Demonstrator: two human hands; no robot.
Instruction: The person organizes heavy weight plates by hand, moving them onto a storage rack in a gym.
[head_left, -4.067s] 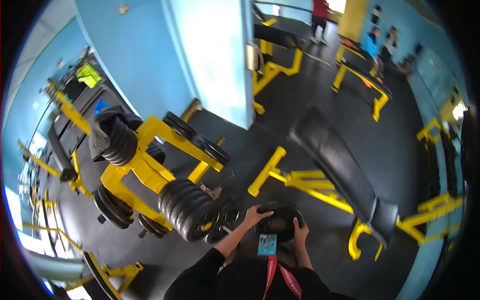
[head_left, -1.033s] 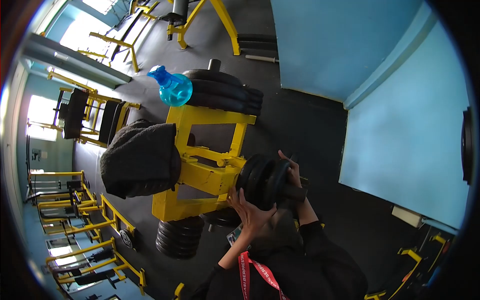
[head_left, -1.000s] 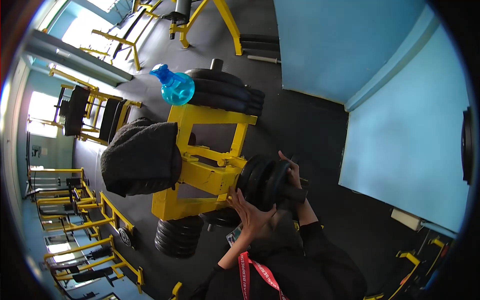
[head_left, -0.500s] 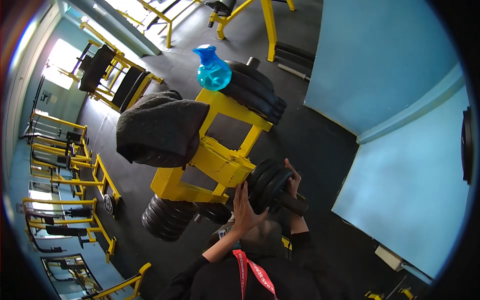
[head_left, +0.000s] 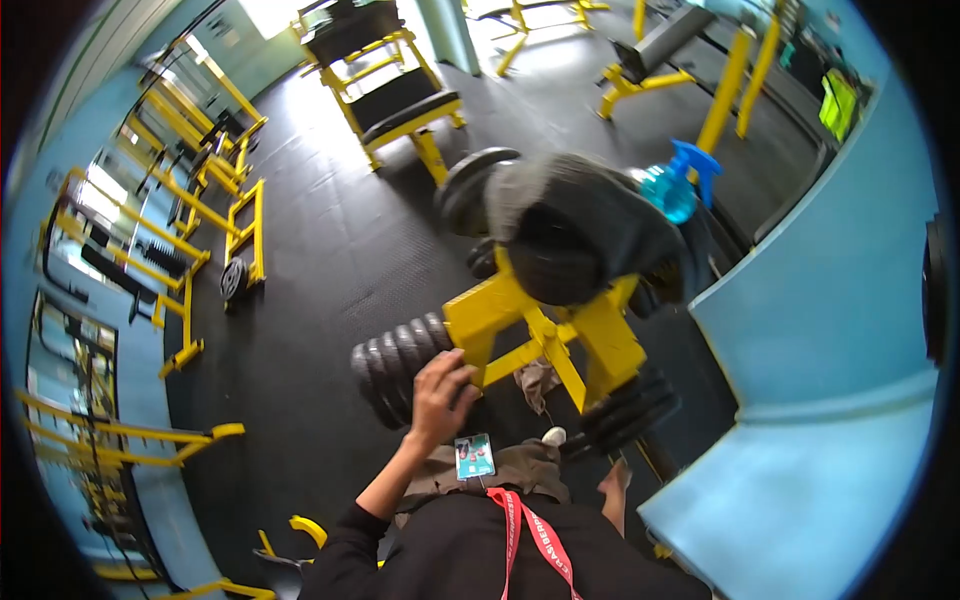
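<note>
My left hand (head_left: 440,398) is at the yellow plate rack (head_left: 478,318), its fingers apart and slightly bent, overlapping the corner next to a row of black weight plates (head_left: 392,365). Nothing shows in its grasp. Lower and to the right, my right hand (head_left: 616,484) hangs beside my body, blurred by motion. Just above it are more black weight plates (head_left: 630,412) on the rack's right side. A dark grey cloth (head_left: 590,220) is draped over the top of the rack, and a blue spray bottle (head_left: 672,185) stands behind it.
A red lanyard (head_left: 530,540) with an ID card (head_left: 474,456) hangs over my front. Yellow gym machines (head_left: 190,225) line the left wall. A padded bench (head_left: 405,110) stands beyond the rack, and a light blue wall (head_left: 800,330) closes the right side.
Both hands have come off the plates on the rack's right side. My left hand has moved to the left-hand plates, my right hand has dropped down. The view has turned left.
</note>
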